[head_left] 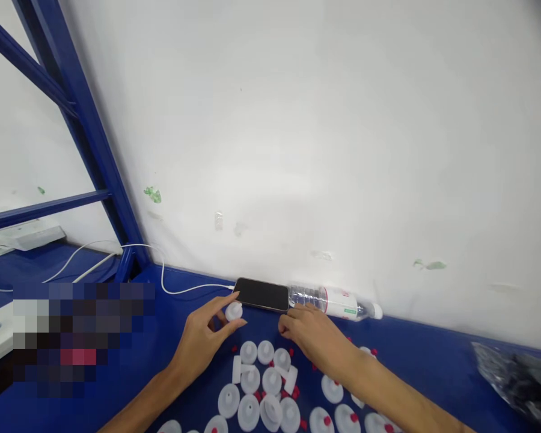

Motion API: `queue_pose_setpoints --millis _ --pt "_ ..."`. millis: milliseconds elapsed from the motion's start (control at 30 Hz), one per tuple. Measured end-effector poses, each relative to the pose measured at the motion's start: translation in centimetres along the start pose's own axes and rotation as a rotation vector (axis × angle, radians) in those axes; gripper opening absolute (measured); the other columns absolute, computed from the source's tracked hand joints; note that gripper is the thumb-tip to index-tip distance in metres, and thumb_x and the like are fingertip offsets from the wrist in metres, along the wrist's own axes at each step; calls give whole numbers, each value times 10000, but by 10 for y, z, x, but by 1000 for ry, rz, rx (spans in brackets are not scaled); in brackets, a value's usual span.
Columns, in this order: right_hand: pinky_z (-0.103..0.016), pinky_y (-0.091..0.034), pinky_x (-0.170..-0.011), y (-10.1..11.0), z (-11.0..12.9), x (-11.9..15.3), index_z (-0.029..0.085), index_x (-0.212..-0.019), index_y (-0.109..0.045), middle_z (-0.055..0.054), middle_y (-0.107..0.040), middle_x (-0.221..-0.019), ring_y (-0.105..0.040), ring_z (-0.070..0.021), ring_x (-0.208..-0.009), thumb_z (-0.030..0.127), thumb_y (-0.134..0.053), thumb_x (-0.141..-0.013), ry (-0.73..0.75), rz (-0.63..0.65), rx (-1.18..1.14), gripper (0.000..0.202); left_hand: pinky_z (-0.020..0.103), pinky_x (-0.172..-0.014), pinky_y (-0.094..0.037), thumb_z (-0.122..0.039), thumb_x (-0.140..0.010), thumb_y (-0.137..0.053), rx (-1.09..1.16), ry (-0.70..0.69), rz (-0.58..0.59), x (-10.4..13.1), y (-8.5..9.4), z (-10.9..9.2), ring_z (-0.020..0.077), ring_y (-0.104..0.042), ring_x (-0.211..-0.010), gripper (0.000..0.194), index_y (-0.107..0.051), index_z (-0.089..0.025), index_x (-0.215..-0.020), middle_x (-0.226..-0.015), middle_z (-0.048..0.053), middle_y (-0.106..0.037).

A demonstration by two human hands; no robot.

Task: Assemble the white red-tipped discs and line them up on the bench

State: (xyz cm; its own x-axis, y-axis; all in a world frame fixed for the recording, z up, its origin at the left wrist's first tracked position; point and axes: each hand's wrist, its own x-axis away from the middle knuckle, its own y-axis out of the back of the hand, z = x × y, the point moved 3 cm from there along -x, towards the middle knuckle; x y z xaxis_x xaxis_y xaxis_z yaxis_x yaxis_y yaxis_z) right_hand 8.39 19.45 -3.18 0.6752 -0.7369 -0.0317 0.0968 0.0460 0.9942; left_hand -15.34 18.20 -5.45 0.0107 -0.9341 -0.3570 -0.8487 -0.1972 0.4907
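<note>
At the back of the blue table, my left hand [202, 331] has its thumb and index finger curved around the rim of a small white plastic disc with a nub in its centre [234, 311]. To the right, my right hand [307, 329] is closed, fingers curled down near the tabletop; whatever its fingertips hold is hidden. Several similar white discs [228, 400] lie between and below my forearms, some with red pieces on them. Small loose red pieces [296, 392] are scattered among them. Two white T-shaped pieces [291, 380] rest there too.
A phone [262, 294] on a white cable [193, 290] lies just behind my hands, beside a plastic bottle [340, 302] on its side. The white wall [297, 150] rises behind. A blue frame [88, 126] stands left; a dark plastic bag [518, 379] is far right.
</note>
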Motion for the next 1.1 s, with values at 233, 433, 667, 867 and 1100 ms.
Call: queue_pose_setpoints --millis 233,433,667,867,1100 --pt "-296 -473 -710 21 2 17 209 -963 -683 -17 -719 -872 -665 -178 -788 134 -553 -967 -153 -112 -380 150 233 -559 -504 -405 -818 -777 73 -47 73 9 -1 -2 117 -589 -613 302 -747 -273 -1089 -987 6 -727" --pt "-290 -522 -713 50 22 20 310 -1085 -760 1 -749 -959 -664 -167 -803 278 -681 -925 -178 -287 -727 181 223 -581 -487 -405 -839 -770 91 -70 129 12 1 -9 105 -602 -666 306 -733 -324 -1133 -1077 -10 -698" --pt "-276 -555 -746 39 51 -11 257 -903 -795 6 -775 -858 -707 -164 -768 284 -766 -857 -66 -444 -886 61 235 -573 -478 -452 -832 -770 100 -111 169 16 7 -20 116 -584 -654 374 -736 -321 -1181 -1073 14 -711" --pt "-263 -558 -726 34 61 -15 269 -914 -798 13 -782 -860 -719 -159 -760 288 -730 -894 -9 -442 -845 73 231 -575 -479 -453 -824 -778 103 -164 186 21 8 -22 128 -604 -683 403 -731 -318 -1201 -1054 12 -731" --pt "-354 -550 -869 64 34 11 310 -1215 -704 -4 -762 -1067 -700 -199 -943 303 -711 -913 -170 -352 -557 303 281 -629 -525 -506 -835 -735 -37 5 172 12 8 -10 126 -590 -590 355 -735 -325 -1140 -1072 -9 -743"
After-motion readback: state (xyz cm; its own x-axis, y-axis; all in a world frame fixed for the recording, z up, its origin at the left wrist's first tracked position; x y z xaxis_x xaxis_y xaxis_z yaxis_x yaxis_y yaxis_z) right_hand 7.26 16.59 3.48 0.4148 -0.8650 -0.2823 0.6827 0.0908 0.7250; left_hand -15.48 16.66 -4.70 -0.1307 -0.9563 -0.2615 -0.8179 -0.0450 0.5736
